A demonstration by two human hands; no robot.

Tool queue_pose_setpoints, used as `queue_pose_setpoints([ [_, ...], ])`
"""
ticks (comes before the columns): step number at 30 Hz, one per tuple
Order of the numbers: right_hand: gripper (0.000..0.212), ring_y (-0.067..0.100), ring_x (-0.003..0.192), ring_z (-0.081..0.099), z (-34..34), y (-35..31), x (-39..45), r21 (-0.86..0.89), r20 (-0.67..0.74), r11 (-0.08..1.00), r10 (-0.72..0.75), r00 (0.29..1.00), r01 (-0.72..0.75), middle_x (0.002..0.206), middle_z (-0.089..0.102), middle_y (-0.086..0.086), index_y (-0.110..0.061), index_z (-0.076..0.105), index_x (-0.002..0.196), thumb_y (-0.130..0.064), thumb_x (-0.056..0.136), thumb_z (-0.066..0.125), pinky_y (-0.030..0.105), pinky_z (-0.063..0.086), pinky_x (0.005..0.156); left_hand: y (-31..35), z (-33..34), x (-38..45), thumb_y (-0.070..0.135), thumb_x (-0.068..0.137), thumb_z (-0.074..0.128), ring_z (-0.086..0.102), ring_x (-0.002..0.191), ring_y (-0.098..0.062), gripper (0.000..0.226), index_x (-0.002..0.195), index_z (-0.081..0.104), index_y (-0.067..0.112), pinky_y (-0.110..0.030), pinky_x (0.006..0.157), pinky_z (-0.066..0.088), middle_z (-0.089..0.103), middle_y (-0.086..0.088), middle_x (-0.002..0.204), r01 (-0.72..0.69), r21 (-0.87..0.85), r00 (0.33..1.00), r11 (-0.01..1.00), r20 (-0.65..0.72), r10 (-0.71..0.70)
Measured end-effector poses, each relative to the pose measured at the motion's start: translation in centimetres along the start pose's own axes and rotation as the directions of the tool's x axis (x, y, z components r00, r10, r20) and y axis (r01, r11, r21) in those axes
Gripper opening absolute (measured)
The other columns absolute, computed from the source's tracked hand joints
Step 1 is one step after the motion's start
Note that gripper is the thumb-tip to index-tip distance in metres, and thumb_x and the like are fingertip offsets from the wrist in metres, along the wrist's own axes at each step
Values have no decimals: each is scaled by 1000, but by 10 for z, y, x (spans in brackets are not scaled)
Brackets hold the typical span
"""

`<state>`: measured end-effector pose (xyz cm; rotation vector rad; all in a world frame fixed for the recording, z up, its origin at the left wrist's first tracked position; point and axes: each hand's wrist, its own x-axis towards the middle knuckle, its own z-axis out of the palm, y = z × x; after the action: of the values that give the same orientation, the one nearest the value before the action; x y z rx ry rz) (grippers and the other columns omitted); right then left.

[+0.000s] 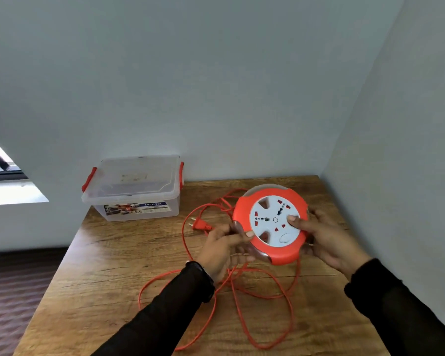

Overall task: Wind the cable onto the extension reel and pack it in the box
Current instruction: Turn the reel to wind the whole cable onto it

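Wooden table [129,253]. Lidded clear box [136,187]: far left of reel. Orange reel [270,224]: lifted above table. Loose cable [262,294]: beneath and left of reel. Right hand [326,242], left hand [224,250]: both grip reel's rim.

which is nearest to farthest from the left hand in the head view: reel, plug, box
1. reel, gripped by the left hand at its left edge.
2. plug, on the table just beyond the hand.
3. box, far-left table corner, lid on.
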<state>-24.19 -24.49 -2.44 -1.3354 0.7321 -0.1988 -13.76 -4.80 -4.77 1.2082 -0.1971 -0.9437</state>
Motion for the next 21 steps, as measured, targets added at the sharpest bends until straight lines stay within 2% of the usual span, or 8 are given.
queue_pose_setpoints([
  [2, 58, 28, 89, 70, -17, 7, 4, 80, -12, 996, 32, 999, -31, 110, 70, 10, -14, 51, 123, -17, 70, 75, 40, 58, 64, -16, 12, 1, 10, 82, 71, 59, 91, -35, 16, 96, 64, 9, -35, 71, 56, 62, -25, 98, -61, 91, 998, 994, 35, 58],
  [4, 45, 28, 84, 69, -34, 15, 4, 83, -130, 997, 17, 991, -7, 109, 70, 12, -13, 53, 119, -11, 78, 70, 42, 54, 72, -37, 21, 1, 17, 82, 71, 56, 112, -30, 39, 118, 59, 10, -37, 96, 47, 61, -17, 122, -186, 369, 977, 910, 165, 133],
  [5, 40, 27, 81, 69, -43, 20, 3, 76, -188, 997, 15, 982, -1, 107, 70, 12, -13, 54, 119, -9, 81, 68, 43, 50, 74, -51, 22, 2, 28, 81, 72, 47, 128, -24, 58, 133, 49, 14, -33, 110, 35, 52, -10, 139, -245, 567, 956, 786, 276, 98],
  [7, 35, 23, 72, 69, -61, 30, -1, 87, -244, 996, 29, 969, -8, 101, 70, 10, -13, 56, 117, -8, 84, 65, 44, 51, 73, -81, 16, 0, 55, 80, 63, 13, 147, -22, 85, 149, 22, 26, -33, 119, 6, 17, -5, 160, -304, 919, 944, 250, 326, -50],
  [8, 34, 20, 69, 70, -68, 34, -3, 104, -251, 994, 44, 967, -18, 98, 70, 9, -12, 57, 117, -8, 84, 64, 42, 55, 67, -92, 10, -1, 64, 80, 54, 0, 149, -26, 88, 151, 13, 32, -40, 118, -2, 2, -5, 162, -308, 951, 950, -15, 307, -57],
  [10, 34, 17, 65, 71, -80, 44, -8, 122, -255, 991, 77, 964, -47, 99, 69, 12, -8, 57, 118, -6, 85, 63, 33, 58, 53, -106, -2, -3, 69, 81, 38, -8, 148, -29, 81, 149, 5, 39, -48, 116, -5, -8, -4, 162, -322, 916, 943, -240, 331, -2],
  [14, 36, 18, 64, 70, -93, 58, -12, 97, -259, 991, 117, 959, -95, 90, 72, 13, -1, 55, 120, 0, 85, 60, 29, 58, 52, -96, -35, -1, 64, 88, 26, 1, 149, -20, 67, 149, 10, 41, -43, 117, 4, 1, 5, 162, -293, 913, 939, -285, 331, 93],
  [21, 42, 31, 85, 64, -109, 75, -4, 29, -189, 985, 170, 967, -168, 108, 67, 18, -4, 52, 126, -1, 85, 58, 42, 53, 77, -43, -106, -9, 26, 81, 44, 52, 126, -28, 41, 114, 68, 21, -44, 109, 36, 62, -3, 131, -240, 940, 918, -244, 301, 258],
])
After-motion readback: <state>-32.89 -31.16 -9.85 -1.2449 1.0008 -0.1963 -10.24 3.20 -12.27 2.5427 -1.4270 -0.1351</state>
